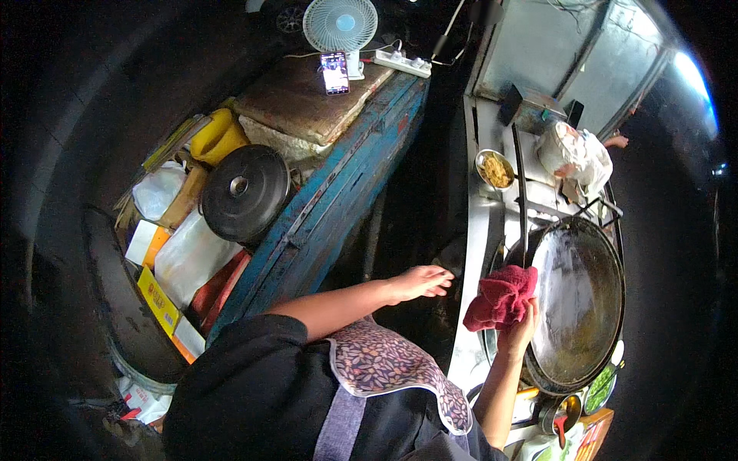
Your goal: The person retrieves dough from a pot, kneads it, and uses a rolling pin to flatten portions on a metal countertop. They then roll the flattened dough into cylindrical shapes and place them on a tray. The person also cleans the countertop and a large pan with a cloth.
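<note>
A folded dark red cloth (pixel 500 298) is in my right hand (pixel 522 328), at the near edge of a large dark round pan (pixel 576 305). The pan's inside looks wet and shiny, and a long thin metal handle (pixel 522 196) runs up from the cloth. Part of my right hand is hidden by the cloth. My left hand (pixel 424 283) hangs in the gap between the blue cart and the metal counter, its fingers loosely bent and apart, holding nothing. A patterned apron (pixel 386 360) covers my front.
A metal bowl of food (pixel 494 170) and a white plastic bag (pixel 594 164) sit beyond the pan. Bowls of chopped greens (pixel 601 389) and sauce (pixel 568 412) stand at lower right. On the blue wooden cart (pixel 323 225) are a black lid (pixel 245 193), a phone (pixel 335 73) and a fan (pixel 340 26).
</note>
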### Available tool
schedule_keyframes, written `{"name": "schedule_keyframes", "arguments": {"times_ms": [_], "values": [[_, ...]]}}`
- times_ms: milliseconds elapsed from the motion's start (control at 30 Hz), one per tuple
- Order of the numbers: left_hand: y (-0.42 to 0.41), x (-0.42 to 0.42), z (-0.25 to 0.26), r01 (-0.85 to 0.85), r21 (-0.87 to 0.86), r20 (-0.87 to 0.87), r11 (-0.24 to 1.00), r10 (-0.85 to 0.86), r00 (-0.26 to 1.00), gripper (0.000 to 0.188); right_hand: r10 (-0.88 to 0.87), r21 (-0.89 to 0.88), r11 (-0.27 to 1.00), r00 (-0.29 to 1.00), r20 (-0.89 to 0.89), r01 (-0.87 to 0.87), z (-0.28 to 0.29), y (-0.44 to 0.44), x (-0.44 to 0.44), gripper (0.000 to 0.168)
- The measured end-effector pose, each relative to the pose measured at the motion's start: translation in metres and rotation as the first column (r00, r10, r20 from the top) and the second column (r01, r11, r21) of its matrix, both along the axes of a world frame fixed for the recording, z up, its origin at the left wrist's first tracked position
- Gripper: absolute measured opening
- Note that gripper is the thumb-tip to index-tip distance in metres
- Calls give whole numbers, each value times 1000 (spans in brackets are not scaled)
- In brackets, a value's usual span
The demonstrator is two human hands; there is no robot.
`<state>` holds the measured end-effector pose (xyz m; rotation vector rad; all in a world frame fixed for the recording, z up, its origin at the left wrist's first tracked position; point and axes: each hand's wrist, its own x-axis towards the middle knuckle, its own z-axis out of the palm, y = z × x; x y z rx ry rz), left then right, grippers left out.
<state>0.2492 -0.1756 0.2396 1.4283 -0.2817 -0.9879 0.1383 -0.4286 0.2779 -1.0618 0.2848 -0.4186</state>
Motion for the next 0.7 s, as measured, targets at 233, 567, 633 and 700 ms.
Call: {"name": "schedule_keyframes", "arguments": {"times_ms": [233, 567, 633, 700], "values": [[-42, 53, 9, 19, -764, -382, 645, -476, 792, 52, 110, -504, 857, 994, -28, -109, 60, 85, 69, 38], [-46, 94, 50, -273, -712, -314, 646, 55, 948, 52, 15, -396, 918, 1000, 18, -7, 90, 181, 171, 68], [-40, 112, 2, -261, -645, -132, 718, 232, 964, 50, 1, -548, 835, 996, -91, -51, 80, 197, 181, 75], [-21, 127, 0, -196, -584, -21, 788, 227, 974, 46, 24, -642, 760, 992, -125, -100, 83, 214, 185, 80]]}}
